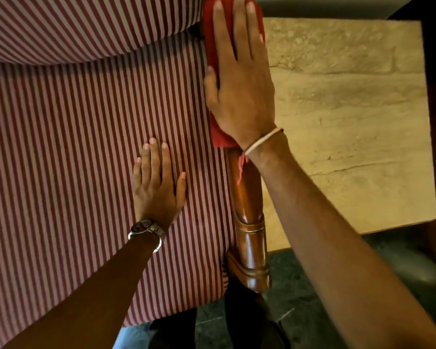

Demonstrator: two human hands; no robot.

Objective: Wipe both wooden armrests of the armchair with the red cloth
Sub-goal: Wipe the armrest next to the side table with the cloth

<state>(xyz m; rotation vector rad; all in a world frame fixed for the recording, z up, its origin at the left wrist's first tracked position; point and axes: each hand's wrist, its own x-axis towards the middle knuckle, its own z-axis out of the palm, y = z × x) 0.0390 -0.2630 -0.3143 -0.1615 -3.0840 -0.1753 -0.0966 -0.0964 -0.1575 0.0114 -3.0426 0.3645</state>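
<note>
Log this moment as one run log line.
right hand flat on red cloth, wiping armrest | left hand braced on seat cushion

Your view: tan stone slab (350,117) fills right of frame; dark floor (312,311) at lower right; wristwatch (146,229) lower centre; thread bracelet (262,139) at centre.

The turned brown wooden armrest (249,238) is polished and glossy, the red cloth (212,34) matt and soft, the red-and-white striped seat cushion (73,147) woven fabric, the beige stone slab (350,109) rough.
</note>
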